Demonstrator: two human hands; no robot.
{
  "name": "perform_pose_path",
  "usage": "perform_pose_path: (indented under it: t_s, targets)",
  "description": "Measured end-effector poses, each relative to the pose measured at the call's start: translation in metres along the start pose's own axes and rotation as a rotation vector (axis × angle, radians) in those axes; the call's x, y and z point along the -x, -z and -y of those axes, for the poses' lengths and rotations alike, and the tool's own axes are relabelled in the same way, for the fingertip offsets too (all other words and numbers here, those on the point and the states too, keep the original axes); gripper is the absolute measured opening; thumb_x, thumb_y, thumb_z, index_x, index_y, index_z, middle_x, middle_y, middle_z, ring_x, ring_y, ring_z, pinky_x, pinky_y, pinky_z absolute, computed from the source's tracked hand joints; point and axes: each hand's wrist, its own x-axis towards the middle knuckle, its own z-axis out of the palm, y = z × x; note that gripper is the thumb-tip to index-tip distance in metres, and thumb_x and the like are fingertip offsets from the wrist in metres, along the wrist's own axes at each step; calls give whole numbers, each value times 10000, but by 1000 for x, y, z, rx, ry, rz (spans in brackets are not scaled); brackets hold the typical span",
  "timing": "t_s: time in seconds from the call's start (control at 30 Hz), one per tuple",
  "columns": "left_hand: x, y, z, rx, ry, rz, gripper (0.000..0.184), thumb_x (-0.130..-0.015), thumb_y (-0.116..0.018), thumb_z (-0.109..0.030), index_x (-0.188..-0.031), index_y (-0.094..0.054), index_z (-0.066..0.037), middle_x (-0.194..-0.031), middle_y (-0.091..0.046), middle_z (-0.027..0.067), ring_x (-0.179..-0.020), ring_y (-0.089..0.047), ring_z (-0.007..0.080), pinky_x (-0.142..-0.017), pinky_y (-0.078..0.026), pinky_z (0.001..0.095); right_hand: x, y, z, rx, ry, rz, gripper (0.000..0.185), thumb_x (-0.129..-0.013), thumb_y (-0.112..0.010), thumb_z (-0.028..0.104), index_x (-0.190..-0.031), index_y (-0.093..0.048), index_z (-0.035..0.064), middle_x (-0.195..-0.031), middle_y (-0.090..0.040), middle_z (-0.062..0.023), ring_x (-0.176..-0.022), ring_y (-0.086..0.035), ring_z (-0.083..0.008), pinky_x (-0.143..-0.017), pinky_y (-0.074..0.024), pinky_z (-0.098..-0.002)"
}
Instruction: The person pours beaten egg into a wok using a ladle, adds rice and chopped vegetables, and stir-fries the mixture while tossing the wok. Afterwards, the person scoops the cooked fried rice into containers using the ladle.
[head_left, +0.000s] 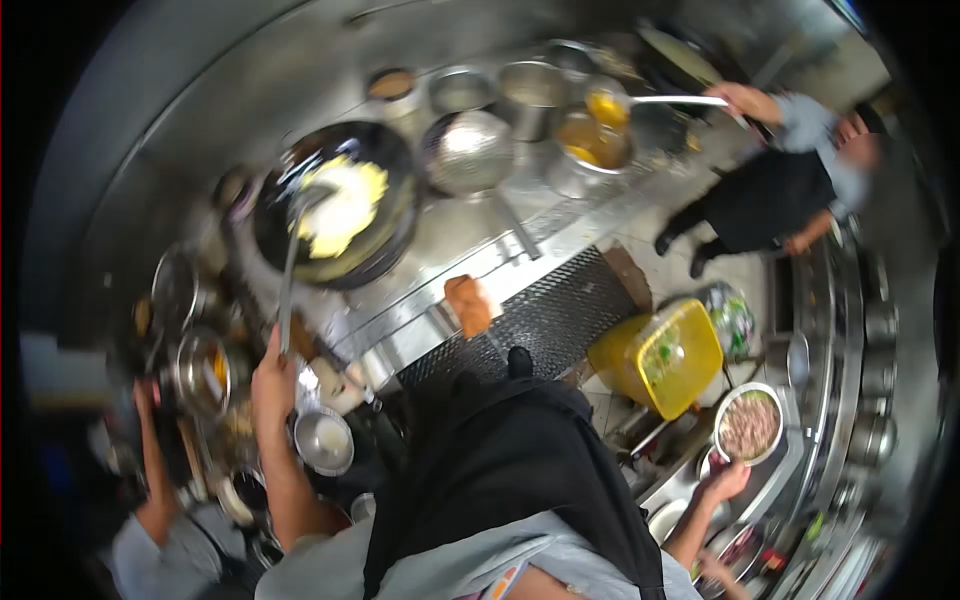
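My left hand [270, 385] is closed around the handle of a long-handled wok ladle [289, 275]. The ladle's dark head rests in a wok [395, 220], against yellow and white food [348, 205] that looks like egg. On the other side, my right hand [725, 483] grips the rim of a white-rimmed round bowl [777, 440]. Pale pink pieces of meat [748, 425] fill this bowl, which is above a metal counter with other bowls.
A co-worker [770, 190] at the upper right holds a ladle over a pot [580, 182]. Another person's arm [155, 460] is at left, and another hand [722, 572] at lower right. A strainer [468, 150] lies beside the wok. A yellow bin [690, 370] stands on the floor.
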Motion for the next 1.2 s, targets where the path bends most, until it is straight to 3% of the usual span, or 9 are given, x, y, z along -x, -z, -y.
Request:
perform_pose_path:
  t_s: [0.1,0.3,0.5,0.63,0.7,0.8,1.1,1.17,1.2]
  targets:
    - [34,6,-9,120,33,-93,640,-904,-607,-123,-1499,-405,-246,-896,-643,231,-798,-645,382,-750,-500,427,26,-150,7,-28,-50,431,274,-893,-585,117,-1151,-584,25,-1022,-671,-108,-824,-677,-201,-580,-599,-328]
    - [80,12,-7,220,4,-189,641,-903,-614,-71,-1498,-412,-195,-1026,-664,263,-912,-672,397,-805,-511,421,183,-432,38,-120,161,1276,181,-913,-627,123,-1062,-627,21,-951,-671,-81,-779,-651,-151,-619,-569,-284]
    - [105,3,-2,369,-107,-233,640,-934,-574,-14,-1518,-387,-197,-1287,-625,226,-1091,-655,258,-907,-485,346,337,-589,55,469,1415,1209,131,-792,-604,176,-851,-680,88,-820,-708,-119,-739,-705,-309,-634,-560,-471]
    - [98,4,10,153,10,-147,636,-951,-567,-6,-1535,-353,-139,-1417,-539,211,-1194,-585,216,-992,-440,308,368,-609,90,200,1442,1204,188,-752,-623,200,-822,-744,74,-859,-722,-132,-801,-715,-302,-682,-578,-452]
    - [86,-4,17,304,-178,-224,691,-953,-555,10,-1544,-352,-286,-1213,-589,100,-952,-510,148,-851,-450,274,383,-602,101,274,1493,1361,209,-788,-609,195,-877,-762,83,-960,-739,-141,-869,-725,-297,-703,-584,-434]
    - [70,13,-12,218,-187,-141,672,-963,-541,30,-1555,-326,-204,-1441,-507,205,-1188,-543,192,-962,-443,296,399,-595,85,329,1704,1409,199,-801,-612,203,-904,-766,130,-927,-745,-97,-864,-726,-299,-680,-576,-445]
    - [-49,-50,60,-56,-394,-43,688,-950,-518,0,-1571,-277,-174,-1317,-583,236,-1158,-570,297,-1022,-417,337,130,-367,-3,174,303,642,98,-762,-645,109,-842,-681,66,-882,-686,-134,-799,-661,-289,-715,-539,-418]
    - [-52,-52,48,13,-247,140,704,-941,-495,5,-1577,-261,-186,-1096,-609,173,-754,-585,243,-709,-503,365,36,-260,-76,496,483,167,33,-803,-608,48,-830,-629,50,-804,-645,-79,-721,-600,-205,-665,-510,-364]
    - [-62,-52,45,23,-152,190,708,-939,-497,5,-1577,-261,-193,-1033,-605,157,-652,-551,221,-609,-488,366,7,-195,-76,210,129,-22,41,-827,-577,23,-794,-586,46,-794,-625,-59,-688,-583,-174,-609,-496,-339]
